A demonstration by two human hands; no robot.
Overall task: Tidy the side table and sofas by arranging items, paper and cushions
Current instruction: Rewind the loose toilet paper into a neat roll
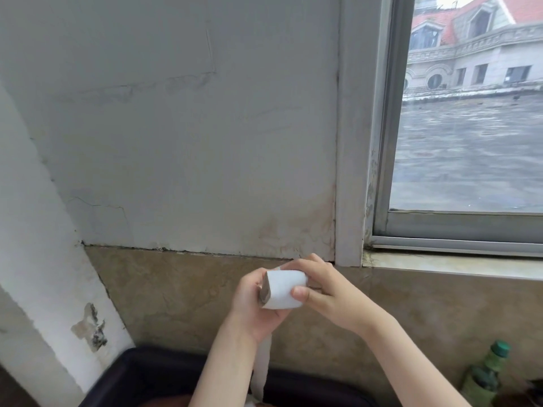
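In the head view, a small white paper roll (283, 289) is held up in front of the wall, between both hands, above the dark edge of a table (147, 374) seen at the bottom of the frame. The left hand (255, 304) is wrapped around the roll from below and behind, its fingers curled round the left end, where the brown cardboard core (265, 292) is seen. The right hand (320, 292) is closed on the roll's right end, with the thumb pressed on the front of the paper and the fingers laid over the top. The roll is thus clamped by both hands, which are brought close together, almost touching. A loose strip (261, 368) of paper is seen hanging down from under the left hand, along the left forearm, toward the table. Behind the hands, a brown stone panel (182, 292) is set below a grey, cracked and stained wall (191, 127). A white pillar (32, 230) with chipped paint is seen at the left. At the right, a window (470, 127) is framed in metal, and a building with a red roof is seen through it. A green bottle (484, 374) with a green cap is stood at the lower right, well apart from the roll.
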